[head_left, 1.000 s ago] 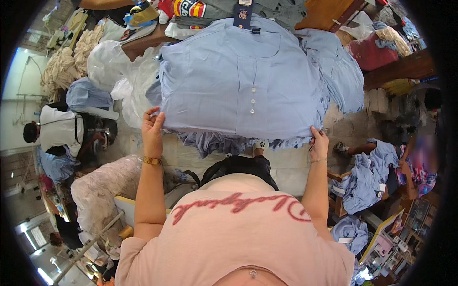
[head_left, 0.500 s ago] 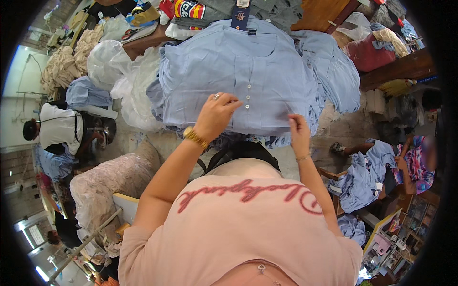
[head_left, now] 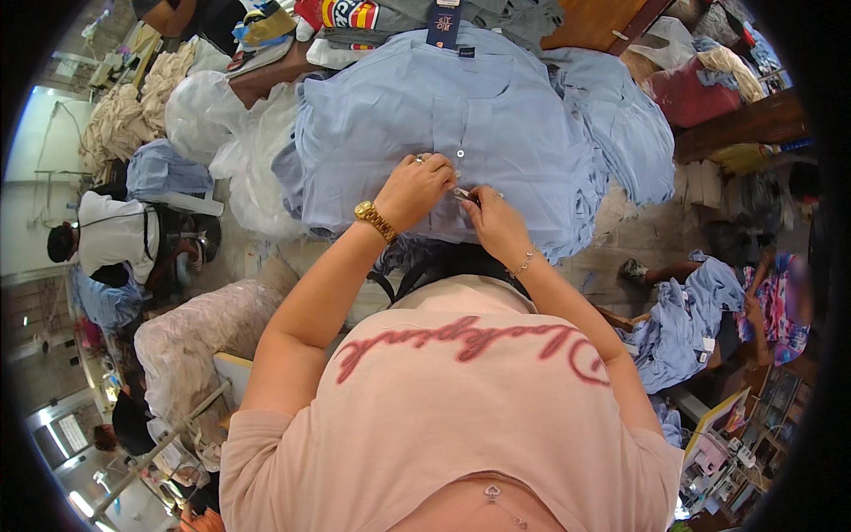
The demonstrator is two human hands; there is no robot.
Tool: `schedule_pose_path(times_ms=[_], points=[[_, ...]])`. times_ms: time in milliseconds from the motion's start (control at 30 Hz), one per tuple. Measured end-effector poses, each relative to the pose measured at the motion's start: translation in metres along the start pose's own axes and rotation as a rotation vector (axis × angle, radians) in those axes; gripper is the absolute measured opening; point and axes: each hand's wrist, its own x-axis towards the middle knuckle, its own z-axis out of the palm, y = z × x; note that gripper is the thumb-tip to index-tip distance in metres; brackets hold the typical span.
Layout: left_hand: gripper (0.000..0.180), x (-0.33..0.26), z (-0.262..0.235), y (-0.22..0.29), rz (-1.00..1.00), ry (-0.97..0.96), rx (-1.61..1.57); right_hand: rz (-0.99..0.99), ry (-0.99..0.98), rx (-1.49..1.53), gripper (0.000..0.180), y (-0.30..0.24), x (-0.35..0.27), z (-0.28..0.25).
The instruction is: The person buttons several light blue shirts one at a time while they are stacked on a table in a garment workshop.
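We see the light blue shirt (head_left: 368,129) lying flat, front up, on top of a pile of similar garments, its neckline at the far end. A white button (head_left: 461,153) shows on its placket. Over the placket, our left hand (head_left: 418,189) bends its fingers together; we cannot tell whether they have closed on cloth. Just beside it, our right hand (head_left: 498,220) grips a small metal tool (head_left: 464,194) (too small for us to name), its tip near the left fingers. A dark hang tag (head_left: 443,25) lies beyond the neckline. More blue garments (head_left: 616,120) drape at the right, and clear plastic bags (head_left: 253,160) bunch at the left.
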Motion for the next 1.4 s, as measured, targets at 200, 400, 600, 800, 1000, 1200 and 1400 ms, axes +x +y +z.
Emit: schedule_pose_path(times_ms=[200,400,600,800,1000,1200,1400], points=[[0.008,0.000,0.002,-0.002,-0.032,-0.038,-0.008,-0.040,0.029,-0.089,0.022,-0.008,0.004,-0.001],[0.010,0.001,0.004,-0.003,-0.164,0.077,-0.156,0.017,-0.097,-0.208,0.024,-0.005,0.005,-0.007],[0.012,0.014,-0.001,-0.001,0.071,-0.047,-0.025,0.135,-0.194,0.229,0.032,0.021,-0.022,-0.014],[0.011,0.021,0.010,-0.016,0.173,-0.001,-0.062,0.133,-0.165,0.381,0.031,0.038,-0.021,-0.001],[0.012,0.027,-0.004,-0.024,-0.033,-0.078,-0.453,0.121,-0.123,0.382,0.031,0.029,-0.015,-0.005],[0.016,0.034,-0.012,-0.026,-0.124,-0.167,-0.482,0.113,0.004,0.091,0.033,0.003,0.010,-0.017],[0.018,0.038,-0.012,-0.026,-0.163,-0.206,-0.485,0.107,-0.023,-0.024,0.033,-0.005,0.022,-0.016]])
